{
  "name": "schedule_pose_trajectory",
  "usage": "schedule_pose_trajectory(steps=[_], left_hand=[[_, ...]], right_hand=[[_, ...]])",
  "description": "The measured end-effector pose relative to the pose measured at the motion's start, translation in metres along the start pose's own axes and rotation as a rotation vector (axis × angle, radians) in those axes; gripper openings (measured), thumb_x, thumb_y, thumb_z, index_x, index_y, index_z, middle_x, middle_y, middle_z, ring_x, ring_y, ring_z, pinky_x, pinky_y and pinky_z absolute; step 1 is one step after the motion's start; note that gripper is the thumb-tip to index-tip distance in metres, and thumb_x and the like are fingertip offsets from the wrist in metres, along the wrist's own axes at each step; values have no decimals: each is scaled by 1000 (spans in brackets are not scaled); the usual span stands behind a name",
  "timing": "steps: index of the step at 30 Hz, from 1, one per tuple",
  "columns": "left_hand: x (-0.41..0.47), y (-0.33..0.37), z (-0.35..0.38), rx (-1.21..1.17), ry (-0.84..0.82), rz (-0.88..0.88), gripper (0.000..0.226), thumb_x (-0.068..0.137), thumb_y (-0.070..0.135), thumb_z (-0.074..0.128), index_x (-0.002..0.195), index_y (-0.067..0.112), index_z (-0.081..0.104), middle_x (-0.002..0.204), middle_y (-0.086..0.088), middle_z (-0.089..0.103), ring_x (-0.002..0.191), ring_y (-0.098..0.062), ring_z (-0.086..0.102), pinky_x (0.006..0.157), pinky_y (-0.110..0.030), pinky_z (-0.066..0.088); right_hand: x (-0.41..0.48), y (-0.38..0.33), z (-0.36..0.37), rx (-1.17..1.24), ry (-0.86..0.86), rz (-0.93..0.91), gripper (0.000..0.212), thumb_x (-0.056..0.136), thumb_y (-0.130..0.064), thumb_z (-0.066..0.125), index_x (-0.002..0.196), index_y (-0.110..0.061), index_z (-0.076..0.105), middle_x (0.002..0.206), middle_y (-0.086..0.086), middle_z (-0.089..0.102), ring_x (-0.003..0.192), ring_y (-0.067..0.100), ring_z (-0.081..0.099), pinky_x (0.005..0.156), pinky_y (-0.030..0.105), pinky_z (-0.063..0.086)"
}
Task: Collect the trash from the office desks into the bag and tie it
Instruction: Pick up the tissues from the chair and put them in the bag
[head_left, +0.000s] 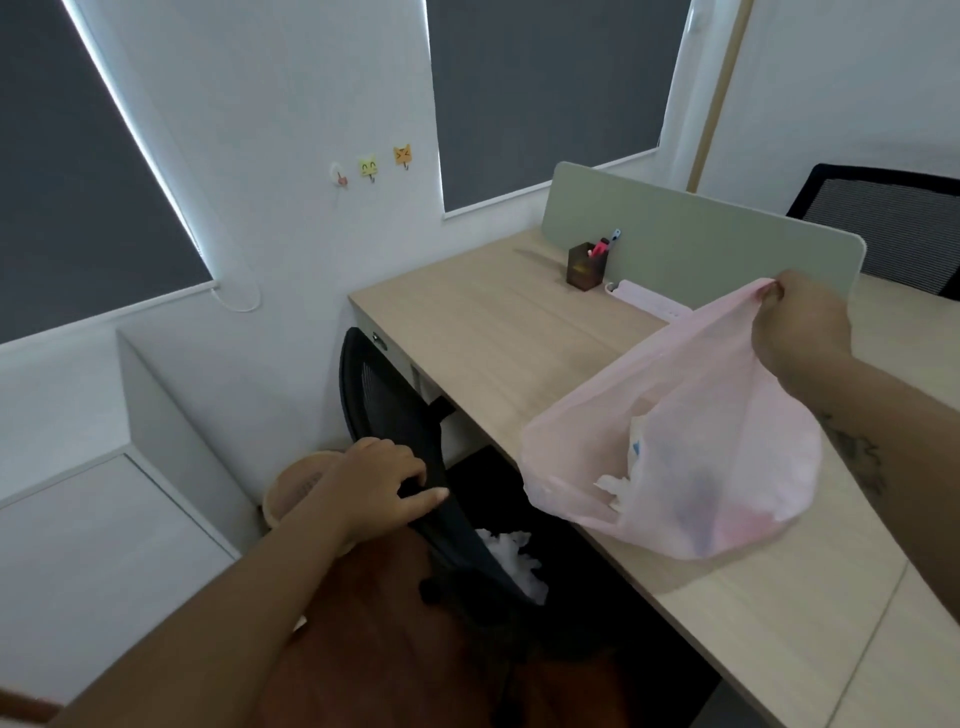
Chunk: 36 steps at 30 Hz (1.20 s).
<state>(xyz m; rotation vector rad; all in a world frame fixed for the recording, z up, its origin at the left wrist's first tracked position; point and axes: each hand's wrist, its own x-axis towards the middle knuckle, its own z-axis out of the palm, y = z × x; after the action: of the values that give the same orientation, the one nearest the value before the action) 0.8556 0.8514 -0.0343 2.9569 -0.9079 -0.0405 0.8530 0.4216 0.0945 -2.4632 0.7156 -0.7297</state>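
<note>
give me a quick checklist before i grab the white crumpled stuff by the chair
1. Bag held: right hand pinches the top of the pink bag - ok
2. Bag mouth open: the opening is not visible - cannot tell
3. Bag supported: its bottom rests on the desk - ok
4. Free hand: left hand grips the black chair back - not ok
5. Target in sight: white crumpled trash shows beside the chair back - ok

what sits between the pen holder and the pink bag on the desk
In the head view, a long white object, possibly a power strip, lies between the pen holder and the pink bag.
</note>
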Motion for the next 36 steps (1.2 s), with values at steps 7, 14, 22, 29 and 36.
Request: schedule_pose_trajectory(steps=[7, 14, 22, 29, 36], left_hand=[[-47, -81, -1, 8, -18, -184, 62, 85, 60, 23, 109, 31, 73, 125, 5, 64, 130, -24, 46, 113, -42, 29], [-82, -132, 4, -251, -21, -543, 37, 98, 43, 53, 129, 27, 63, 163, 0, 25, 151, -25, -14, 122, -48, 1], [-72, -136, 8, 286, -214, -524, 55, 93, 63, 36, 137, 34, 52, 153, 3, 39, 151, -30, 9, 120, -51, 9], [-38, -67, 43, 155, -208, -465, 49, 96, 55, 39, 139, 33, 47, 147, 6, 44, 146, -27, 19, 115, -46, 19], [-36, -36, 97, -33, -174, -621, 53, 93, 55, 43, 140, 30, 46, 142, 2, 49, 131, -28, 35, 105, -45, 30]], right_hand=[[-2, -7, 9, -31, -18, -25, 30, 99, -16, 34, 111, -2, 57, 113, 30, 59, 104, 48, 55, 88, 46, 45], [-7, -16, 28, -49, -43, -67, 29, 100, -14, 35, 109, 1, 56, 113, 32, 57, 105, 48, 54, 89, 46, 44], [-18, -18, 48, -23, -73, -67, 24, 98, -12, 35, 101, 1, 55, 104, 32, 58, 95, 45, 55, 73, 40, 40], [-42, -9, 85, 47, -190, -125, 24, 96, -10, 36, 99, -2, 59, 101, 26, 62, 92, 43, 58, 78, 43, 48], [-62, 7, 122, 91, -240, -102, 23, 100, -14, 33, 99, -5, 54, 98, 20, 60, 85, 35, 54, 72, 38, 44]])
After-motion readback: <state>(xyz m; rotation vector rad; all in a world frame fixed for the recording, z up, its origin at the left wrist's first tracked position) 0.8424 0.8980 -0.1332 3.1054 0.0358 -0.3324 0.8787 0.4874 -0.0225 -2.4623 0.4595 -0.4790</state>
